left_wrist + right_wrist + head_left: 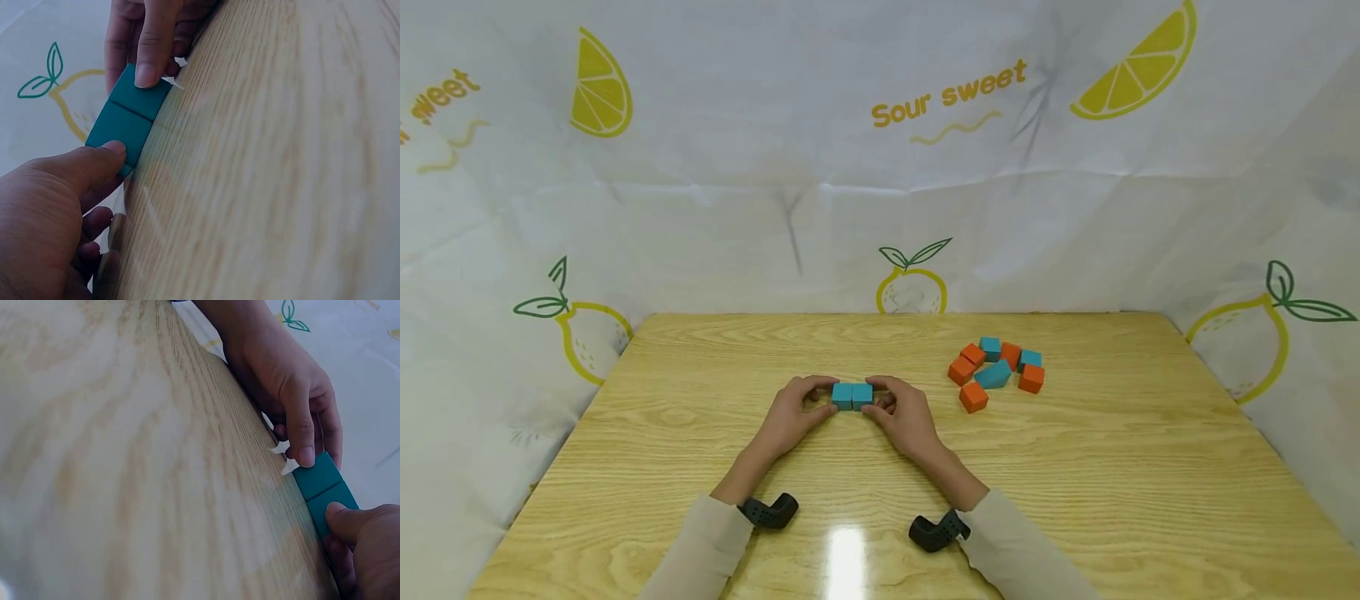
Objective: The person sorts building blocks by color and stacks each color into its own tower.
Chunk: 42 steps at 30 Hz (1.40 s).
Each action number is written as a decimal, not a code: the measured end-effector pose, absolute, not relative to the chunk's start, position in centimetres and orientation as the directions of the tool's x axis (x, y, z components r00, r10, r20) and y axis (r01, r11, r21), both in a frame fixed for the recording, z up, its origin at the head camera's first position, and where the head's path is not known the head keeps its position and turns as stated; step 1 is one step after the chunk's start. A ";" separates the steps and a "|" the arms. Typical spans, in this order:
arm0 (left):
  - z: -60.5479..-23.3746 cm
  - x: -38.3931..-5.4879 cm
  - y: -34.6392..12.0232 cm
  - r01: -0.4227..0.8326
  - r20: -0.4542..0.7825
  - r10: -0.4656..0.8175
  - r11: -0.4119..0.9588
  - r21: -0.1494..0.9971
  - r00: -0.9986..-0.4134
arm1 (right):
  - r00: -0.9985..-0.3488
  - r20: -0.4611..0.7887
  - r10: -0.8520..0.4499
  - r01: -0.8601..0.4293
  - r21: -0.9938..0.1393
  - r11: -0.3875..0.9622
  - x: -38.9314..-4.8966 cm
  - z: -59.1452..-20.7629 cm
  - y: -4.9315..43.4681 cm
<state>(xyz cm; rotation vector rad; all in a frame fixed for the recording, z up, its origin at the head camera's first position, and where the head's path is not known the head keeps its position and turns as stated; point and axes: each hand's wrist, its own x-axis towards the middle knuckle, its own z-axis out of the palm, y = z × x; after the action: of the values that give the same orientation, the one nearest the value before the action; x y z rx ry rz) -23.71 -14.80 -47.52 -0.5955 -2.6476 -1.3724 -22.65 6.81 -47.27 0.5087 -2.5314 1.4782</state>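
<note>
Two teal cube blocks stand side by side on the wooden table, their faces touching. My left hand (792, 414) pinches the left teal block (842, 397) between thumb and forefinger. On the other side, the right teal block (862, 397) is pinched the same way by my right hand (904, 414). Seen in the left wrist view, the left thumb lies on the near face of the left block (115, 140). In the right wrist view a thin seam separates that block from the right block (322, 509).
To the right lies a loose group of blocks: several orange cubes (973, 397), teal cubes (990, 348) and a teal wedge-like block (993, 375). The wooden table (1112, 483) ends at a white lemon-print cloth (760, 233) behind and at both sides.
</note>
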 end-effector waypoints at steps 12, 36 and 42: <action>-47.4 -23.7 -14.8 0.372 0.252 0.288 0.523 0.767 -0.924 | -0.923 0.322 -0.213 -0.385 -0.806 0.450 -22.6 -47.3 6.8; -47.6 -23.8 -14.8 0.364 0.251 0.278 0.512 0.778 -0.927 | -0.920 0.330 -0.212 -0.390 -0.827 0.404 -22.3 -46.9 7.1; -47.8 -23.9 -14.9 0.373 0.257 0.284 0.511 0.775 -0.924 | -0.905 0.376 -0.199 -0.426 -0.815 0.393 -21.9 -46.5 7.5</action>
<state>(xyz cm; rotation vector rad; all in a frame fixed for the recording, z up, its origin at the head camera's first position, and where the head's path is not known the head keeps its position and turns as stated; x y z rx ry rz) -23.89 -14.87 -47.78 -0.5769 -2.6454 -1.3928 -21.88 7.49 -46.52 0.5549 -2.4323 1.5219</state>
